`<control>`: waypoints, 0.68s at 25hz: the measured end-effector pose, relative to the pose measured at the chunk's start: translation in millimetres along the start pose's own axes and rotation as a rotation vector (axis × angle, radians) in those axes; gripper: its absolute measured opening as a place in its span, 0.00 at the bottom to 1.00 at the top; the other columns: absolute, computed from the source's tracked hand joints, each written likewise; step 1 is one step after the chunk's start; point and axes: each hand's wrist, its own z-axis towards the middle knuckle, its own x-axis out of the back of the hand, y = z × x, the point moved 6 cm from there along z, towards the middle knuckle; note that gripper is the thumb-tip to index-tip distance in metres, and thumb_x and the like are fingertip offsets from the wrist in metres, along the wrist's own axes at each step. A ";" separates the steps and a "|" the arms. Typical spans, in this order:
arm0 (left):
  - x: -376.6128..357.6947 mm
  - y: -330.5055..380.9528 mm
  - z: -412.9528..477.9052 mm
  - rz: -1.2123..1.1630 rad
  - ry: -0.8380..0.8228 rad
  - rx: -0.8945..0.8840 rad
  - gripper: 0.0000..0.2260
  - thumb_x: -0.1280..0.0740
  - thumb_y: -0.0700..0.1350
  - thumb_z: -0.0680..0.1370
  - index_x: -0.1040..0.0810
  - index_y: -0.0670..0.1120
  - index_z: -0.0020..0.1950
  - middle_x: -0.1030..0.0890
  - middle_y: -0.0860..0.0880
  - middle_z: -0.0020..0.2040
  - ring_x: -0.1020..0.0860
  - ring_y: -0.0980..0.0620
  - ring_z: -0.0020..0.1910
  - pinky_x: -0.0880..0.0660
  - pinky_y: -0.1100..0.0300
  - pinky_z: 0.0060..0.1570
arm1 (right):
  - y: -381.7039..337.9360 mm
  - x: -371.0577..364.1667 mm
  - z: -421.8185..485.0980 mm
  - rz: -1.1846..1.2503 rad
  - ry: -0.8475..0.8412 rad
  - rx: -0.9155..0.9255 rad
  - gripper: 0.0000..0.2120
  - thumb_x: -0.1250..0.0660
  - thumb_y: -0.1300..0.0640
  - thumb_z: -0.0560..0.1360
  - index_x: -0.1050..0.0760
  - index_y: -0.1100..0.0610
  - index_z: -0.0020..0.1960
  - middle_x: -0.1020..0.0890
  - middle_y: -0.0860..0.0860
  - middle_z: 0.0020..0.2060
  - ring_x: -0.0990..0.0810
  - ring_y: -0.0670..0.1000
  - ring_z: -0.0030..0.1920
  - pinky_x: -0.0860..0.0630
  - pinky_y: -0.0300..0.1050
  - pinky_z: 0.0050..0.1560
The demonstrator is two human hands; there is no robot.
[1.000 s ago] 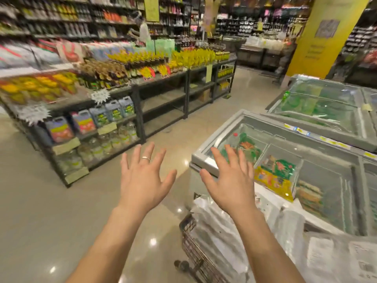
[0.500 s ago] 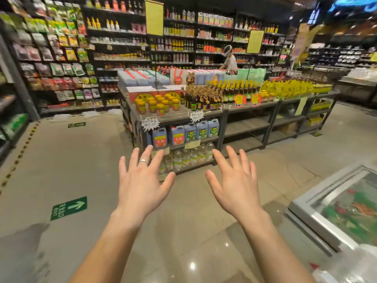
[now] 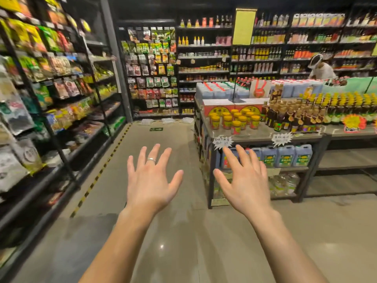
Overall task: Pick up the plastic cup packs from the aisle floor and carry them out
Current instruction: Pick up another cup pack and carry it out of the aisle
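Three clear plastic cup packs lie on the aisle floor far ahead, at the foot of the back shelves. My left hand, with a ring on one finger, is stretched out in front of me with fingers spread and holds nothing. Beside it my right hand is held out the same way, fingers spread and empty. Both hands are far short of the packs.
Tall snack shelves line the aisle's left side behind a yellow-black floor stripe. A low display rack of jars, bottles and oil jugs stands on the right. A person stands behind it. A green floor arrow lies near the packs.
The view has swung left, away from the freezers and cart, and now faces down the aisle toward the packs. Both hands stay outstretched and empty.
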 end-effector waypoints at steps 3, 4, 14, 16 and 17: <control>-17.8 7.1 60.1 0.013 0.041 0.042 0.31 0.48 0.67 0.78 0.45 0.58 0.79 0.44 0.51 0.80 0.51 0.47 0.79 0.55 0.42 0.76 | 6.0 -20.9 70.8 0.037 -0.001 0.053 0.33 0.48 0.33 0.75 0.46 0.41 0.78 0.44 0.50 0.79 0.49 0.57 0.78 0.49 0.58 0.75; -25.0 12.6 83.0 0.014 0.053 0.053 0.31 0.48 0.66 0.78 0.44 0.57 0.79 0.44 0.51 0.80 0.50 0.47 0.79 0.55 0.42 0.76 | 11.2 -28.5 96.4 0.041 -0.008 0.065 0.32 0.47 0.34 0.77 0.47 0.41 0.78 0.45 0.50 0.79 0.50 0.57 0.78 0.51 0.57 0.75; -103.4 24.0 242.4 0.004 0.089 0.144 0.30 0.47 0.67 0.78 0.43 0.57 0.78 0.42 0.51 0.80 0.49 0.47 0.79 0.54 0.42 0.76 | 34.2 -96.4 280.6 0.046 -0.007 0.158 0.32 0.46 0.35 0.78 0.50 0.41 0.79 0.46 0.50 0.79 0.51 0.56 0.78 0.51 0.56 0.75; -117.5 7.3 276.3 0.002 0.100 0.158 0.30 0.46 0.67 0.78 0.42 0.57 0.78 0.41 0.51 0.79 0.49 0.47 0.79 0.53 0.42 0.76 | 23.2 -115.2 313.6 0.053 0.012 0.184 0.33 0.48 0.34 0.76 0.48 0.42 0.79 0.44 0.50 0.79 0.49 0.57 0.78 0.49 0.56 0.75; -125.5 -3.2 292.5 0.005 0.103 0.164 0.30 0.46 0.67 0.78 0.42 0.57 0.78 0.41 0.51 0.79 0.49 0.47 0.79 0.53 0.42 0.76 | 16.5 -127.2 329.4 0.056 0.015 0.190 0.33 0.48 0.34 0.76 0.47 0.42 0.78 0.43 0.50 0.78 0.49 0.57 0.78 0.48 0.57 0.74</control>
